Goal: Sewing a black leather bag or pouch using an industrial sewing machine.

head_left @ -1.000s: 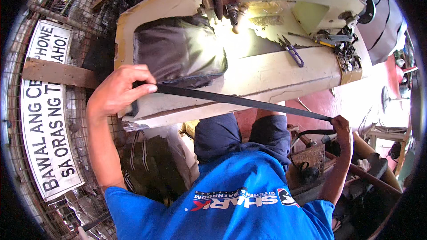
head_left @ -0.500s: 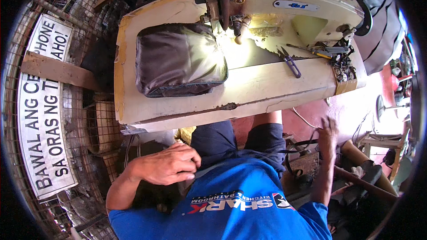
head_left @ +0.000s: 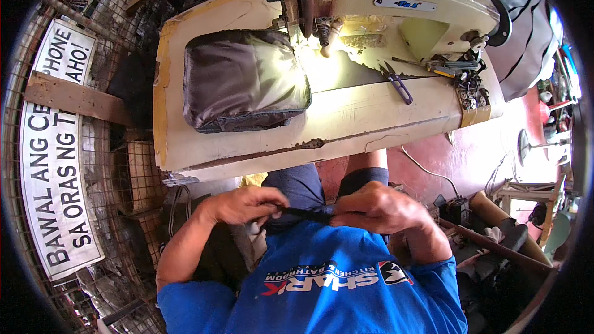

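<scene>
- Black strap [head_left: 307,214], centre frame: likely light, limp webbing.
- Left hand [head_left: 242,204] and right hand [head_left: 378,208] fingers pinch its ends; best gripped there.

A narrow black strap [head_left: 307,214] ran level between the two hands, close to the blue shirt and below the table edge; only a short stretch showed, the ends hidden inside the fingers. It looked flat, dark and pulled fairly straight; its full length could not be told.
</scene>
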Demonstrator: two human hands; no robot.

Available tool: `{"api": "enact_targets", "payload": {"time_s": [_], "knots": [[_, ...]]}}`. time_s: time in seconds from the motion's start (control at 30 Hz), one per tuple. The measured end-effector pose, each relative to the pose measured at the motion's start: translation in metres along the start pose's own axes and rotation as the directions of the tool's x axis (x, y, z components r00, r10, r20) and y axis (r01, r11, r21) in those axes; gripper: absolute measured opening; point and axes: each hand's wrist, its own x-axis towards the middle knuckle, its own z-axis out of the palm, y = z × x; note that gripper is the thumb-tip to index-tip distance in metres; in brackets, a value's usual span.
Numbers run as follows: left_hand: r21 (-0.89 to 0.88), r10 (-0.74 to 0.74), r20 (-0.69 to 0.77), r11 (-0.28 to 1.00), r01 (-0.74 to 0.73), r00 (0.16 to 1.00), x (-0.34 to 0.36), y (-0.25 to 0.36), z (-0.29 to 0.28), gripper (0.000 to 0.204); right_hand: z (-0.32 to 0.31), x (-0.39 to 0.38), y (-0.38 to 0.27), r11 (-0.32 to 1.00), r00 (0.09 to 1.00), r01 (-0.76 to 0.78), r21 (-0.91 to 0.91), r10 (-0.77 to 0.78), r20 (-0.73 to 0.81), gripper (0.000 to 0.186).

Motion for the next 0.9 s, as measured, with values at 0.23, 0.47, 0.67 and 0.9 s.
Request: {"api": "enact_targets", "payload": {"time_s": [0.23, 0.47, 0.67, 0.9], "knots": [[0.873, 0.183, -0.337, 0.428, 0.234, 0.924, -0.019, -0.024, 0.014, 0.041, -0.033, -0.006, -0.017, 0.975, 0.983, -0.184, -0.122, 0.185, -0.004, 0.014], [0.336, 0.481, -0.164, 0.848, -0.409, 0.861, 0.024, 0.08, 0.039, 0.038, -0.045, -0.008, -0.026, 0.964, 0.971, -0.199, -0.177, 0.17, -0.167, 0.011], [0.587, 0.483, -0.373, 0.784, -0.201, 0.792, 0.002, 0.128, -0.043, 0.016, -0.09, -0.081, 0.024, 0.86, 0.57, -0.463, 0.213, 0.474, -0.671, 0.02], [0.698, 0.418, -0.496, 0.714, 0.063, 0.761, 0.034, 0.166, -0.099, 0.018, -0.094, -0.121, 0.067, 0.781, 0.438, -0.555, 0.288, 0.568, -0.697, 0.028]]}}
